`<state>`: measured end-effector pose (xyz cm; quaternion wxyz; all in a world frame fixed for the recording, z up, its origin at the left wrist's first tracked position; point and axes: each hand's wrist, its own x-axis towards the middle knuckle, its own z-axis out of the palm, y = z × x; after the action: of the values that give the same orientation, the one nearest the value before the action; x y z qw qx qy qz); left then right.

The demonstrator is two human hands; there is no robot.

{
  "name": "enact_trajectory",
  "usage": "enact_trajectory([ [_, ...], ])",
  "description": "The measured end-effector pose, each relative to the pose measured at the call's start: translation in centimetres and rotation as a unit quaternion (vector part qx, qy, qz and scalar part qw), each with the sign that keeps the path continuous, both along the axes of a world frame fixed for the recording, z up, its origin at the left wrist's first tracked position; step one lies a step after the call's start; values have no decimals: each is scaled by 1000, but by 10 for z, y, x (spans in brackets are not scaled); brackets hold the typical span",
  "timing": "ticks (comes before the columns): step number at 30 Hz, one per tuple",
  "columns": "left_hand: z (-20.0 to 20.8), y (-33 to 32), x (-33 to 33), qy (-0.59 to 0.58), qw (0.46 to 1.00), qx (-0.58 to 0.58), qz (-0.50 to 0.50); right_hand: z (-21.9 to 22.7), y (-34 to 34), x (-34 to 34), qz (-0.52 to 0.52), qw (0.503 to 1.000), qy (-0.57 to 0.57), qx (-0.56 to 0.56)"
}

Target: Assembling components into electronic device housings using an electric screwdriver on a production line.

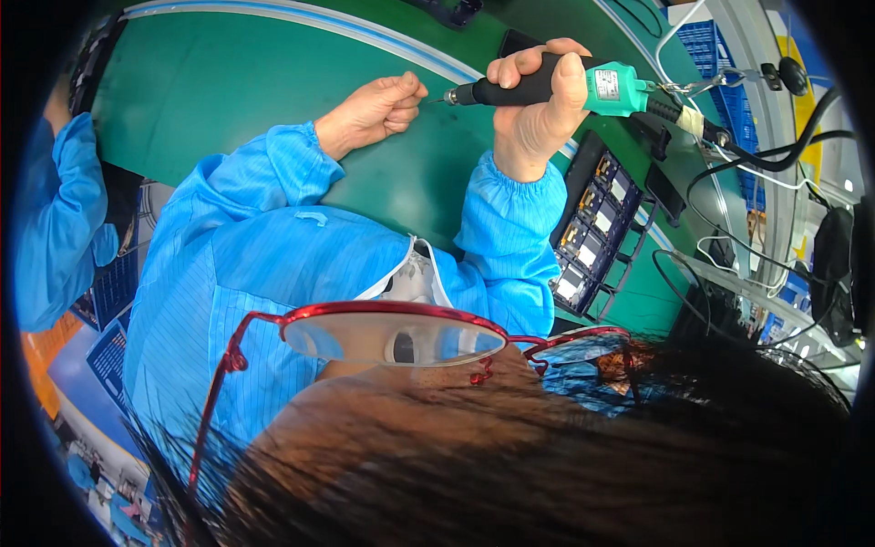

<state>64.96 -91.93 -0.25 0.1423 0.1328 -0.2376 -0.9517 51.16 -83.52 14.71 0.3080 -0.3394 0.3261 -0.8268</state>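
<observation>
My right hand is wrapped round an electric screwdriver with a black grip and a green rear end. The tool lies nearly level, its metal nose and thin bit pointing left. Just off the bit's tip is my left hand, fingers curled and pinched together. Whatever those fingers hold, if anything, is too small to make out. Both hands are over a green work mat. Beside my right forearm rests a dark tray whose compartments hold several small electronic parts.
A cable and a metal hook run from the screwdriver's rear to the right. A black flat device lies beyond the tray. Blue bins stand at the far right. Another person's blue sleeve shows at the left edge.
</observation>
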Motion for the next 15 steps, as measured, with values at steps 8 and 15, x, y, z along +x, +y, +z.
enact_trajectory([
  [8,7,4,-1,-20,1000,-7,-5,-6,-1,1,-3,1000,8,-6],
  [15,6,5,1,-26,1000,-10,-5,-11,-3,1,-39,999,17,17],
])
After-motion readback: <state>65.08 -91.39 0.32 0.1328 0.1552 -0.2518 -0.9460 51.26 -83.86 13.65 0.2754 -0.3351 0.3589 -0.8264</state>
